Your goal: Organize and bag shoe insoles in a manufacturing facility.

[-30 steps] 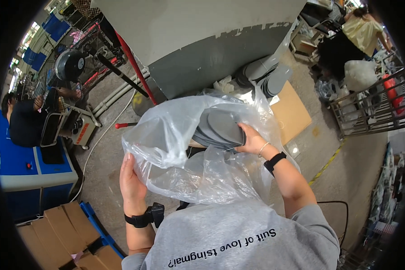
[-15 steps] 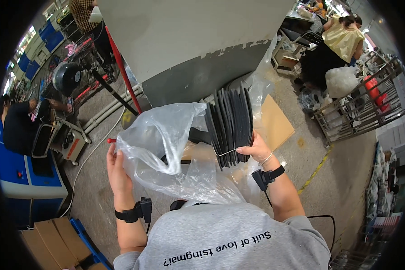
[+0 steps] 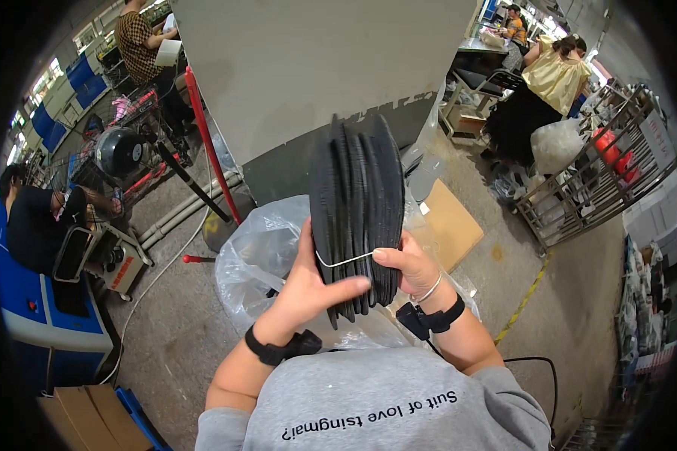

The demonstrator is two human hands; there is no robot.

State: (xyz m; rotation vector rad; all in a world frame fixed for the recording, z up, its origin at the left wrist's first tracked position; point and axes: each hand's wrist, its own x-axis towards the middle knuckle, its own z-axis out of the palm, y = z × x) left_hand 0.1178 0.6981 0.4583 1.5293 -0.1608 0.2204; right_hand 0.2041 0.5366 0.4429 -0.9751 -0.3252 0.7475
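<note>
Between my two hands a thick bundle of flat black pieces [image 3: 359, 203] stands on edge, its long rounded ends pointing away from me. A thin white band [image 3: 346, 261] runs across its near part. My left hand [image 3: 299, 289] grips the bundle's left side, thumb stretched across the near face. On the opposite side my right hand [image 3: 414, 264] is closed round it, with the thumb on the band. Most of my fingers are hidden behind the pieces. Below and to the left is a crumpled clear plastic bag [image 3: 259, 240], touched by neither hand as far as I can see.
A grey pillar [image 3: 316, 75] rises ahead. Flat brown cardboard [image 3: 451, 225] lies right of the bundle. At left stand a red pole [image 3: 210, 150], a black fan [image 3: 120, 152] and a blue machine [image 3: 53, 301]. A metal rack cart [image 3: 594, 180] is at right. Several people work farther off.
My left hand has let go of the plastic bag and moved right onto the bundle. The bundle has come nearer and slightly left, and the bag has sunk down.
</note>
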